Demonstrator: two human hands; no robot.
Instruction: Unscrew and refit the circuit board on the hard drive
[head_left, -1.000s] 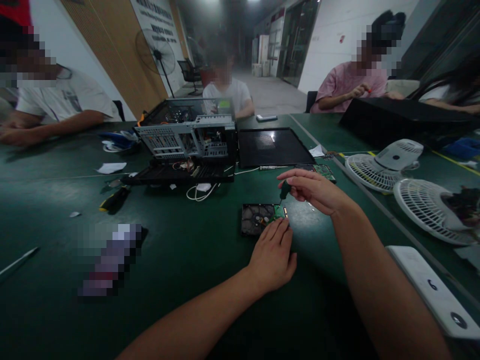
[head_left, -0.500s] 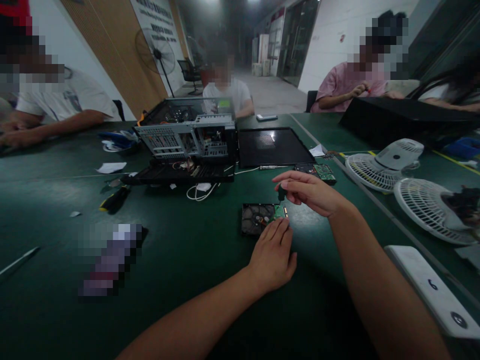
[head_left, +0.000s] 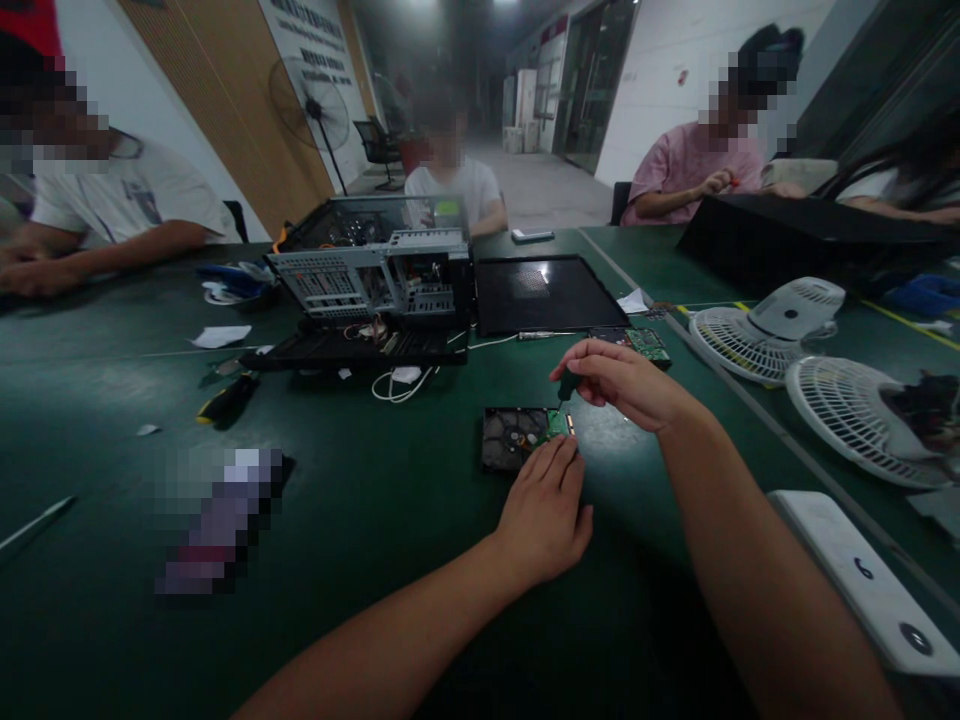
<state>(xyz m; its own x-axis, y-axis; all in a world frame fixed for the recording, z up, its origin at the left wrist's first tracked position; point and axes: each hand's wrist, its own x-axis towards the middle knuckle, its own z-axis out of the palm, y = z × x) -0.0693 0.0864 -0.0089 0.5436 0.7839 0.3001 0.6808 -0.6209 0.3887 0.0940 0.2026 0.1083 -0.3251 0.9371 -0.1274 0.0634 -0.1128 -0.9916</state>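
A hard drive (head_left: 504,438) lies flat on the green table, its dark underside with a green circuit board (head_left: 557,423) facing up. My left hand (head_left: 541,510) rests its outstretched fingers on the drive's near right edge, with the thumb apart from it; the fingertips cover part of the drive. Above the drive's far right corner, my right hand (head_left: 619,380) pinches a small screwdriver (head_left: 569,386) with a dark handle. Its thin shaft points down at the green board. Whether the tip sits in a screw is too small to tell.
An opened computer case (head_left: 367,280) stands beyond the drive, beside a black side panel (head_left: 551,293). Another circuit board (head_left: 649,346) lies past my right hand. White fan parts (head_left: 750,340) and a white power bank-like slab (head_left: 862,580) lie right. Yellow-black pliers (head_left: 225,400) lie left. Several people sit around.
My right hand has shifted slightly right, and its fingers have curled in more around the screwdriver handle, which leans more. My left hand and the drive stay in place.
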